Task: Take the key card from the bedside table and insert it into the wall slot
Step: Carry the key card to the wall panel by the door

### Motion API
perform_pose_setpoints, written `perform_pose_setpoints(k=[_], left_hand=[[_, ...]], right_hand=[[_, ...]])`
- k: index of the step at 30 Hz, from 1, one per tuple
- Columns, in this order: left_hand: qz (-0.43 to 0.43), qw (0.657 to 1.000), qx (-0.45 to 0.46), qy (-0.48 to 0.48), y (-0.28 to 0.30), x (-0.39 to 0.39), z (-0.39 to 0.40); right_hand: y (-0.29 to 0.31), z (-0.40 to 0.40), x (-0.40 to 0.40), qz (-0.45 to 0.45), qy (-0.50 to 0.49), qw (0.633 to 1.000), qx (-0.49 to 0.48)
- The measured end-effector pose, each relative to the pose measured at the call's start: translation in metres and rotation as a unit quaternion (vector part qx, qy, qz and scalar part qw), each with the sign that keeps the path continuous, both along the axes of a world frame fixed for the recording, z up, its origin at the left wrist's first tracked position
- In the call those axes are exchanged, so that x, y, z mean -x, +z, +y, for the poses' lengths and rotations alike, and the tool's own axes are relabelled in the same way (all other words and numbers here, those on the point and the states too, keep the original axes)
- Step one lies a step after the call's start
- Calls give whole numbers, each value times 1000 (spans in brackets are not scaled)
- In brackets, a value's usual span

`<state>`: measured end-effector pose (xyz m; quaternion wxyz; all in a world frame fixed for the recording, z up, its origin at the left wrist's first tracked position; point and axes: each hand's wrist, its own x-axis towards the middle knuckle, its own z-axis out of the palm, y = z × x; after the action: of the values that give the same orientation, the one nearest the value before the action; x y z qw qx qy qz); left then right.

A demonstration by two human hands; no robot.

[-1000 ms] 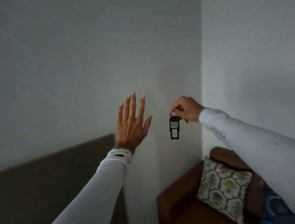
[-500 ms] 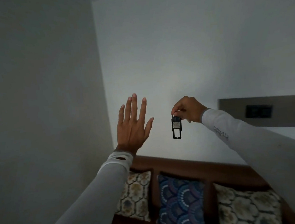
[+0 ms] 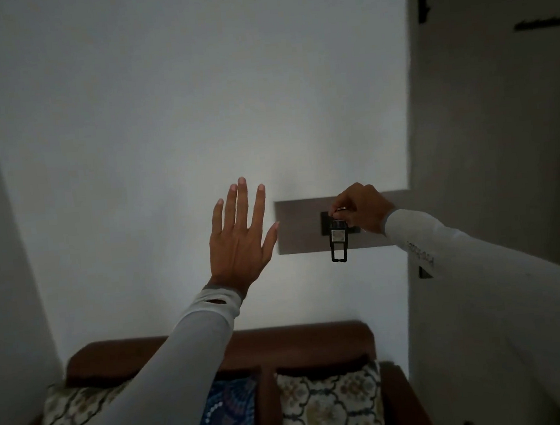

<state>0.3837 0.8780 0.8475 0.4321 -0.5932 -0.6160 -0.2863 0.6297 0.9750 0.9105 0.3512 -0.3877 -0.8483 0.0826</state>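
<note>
A small black key card tag (image 3: 338,241) with a pale label hangs from my right hand (image 3: 361,209), which pinches its top. It dangles in front of a grey wall panel (image 3: 300,225) that carries a dark slot unit (image 3: 325,223), mostly hidden behind the tag and my fingers. My left hand (image 3: 240,239) is raised flat with fingers spread, holding nothing, just left of the panel. Both arms wear white sleeves.
A brown sofa (image 3: 283,344) stands against the white wall below, with patterned cushions (image 3: 329,408) and a blue one (image 3: 227,417). A dark door or wardrobe face (image 3: 501,125) fills the right side. The room is dim.
The view has swung right: the grey wall panel, earlier off to the right, now lies directly behind the hanging tag. Both hands keep the same poses.
</note>
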Motion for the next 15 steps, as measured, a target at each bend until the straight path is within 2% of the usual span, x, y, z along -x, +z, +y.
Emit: perform_pose_setpoints(k=[7, 15], left_hand=[[6, 1000, -15, -21, -17, -19, 142], [-11, 999, -7, -32, -20, -5, 307]], right_hand=[[-11, 126, -33, -11, -36, 999, -22], [-6, 275, -22, -6, -45, 999, -26]])
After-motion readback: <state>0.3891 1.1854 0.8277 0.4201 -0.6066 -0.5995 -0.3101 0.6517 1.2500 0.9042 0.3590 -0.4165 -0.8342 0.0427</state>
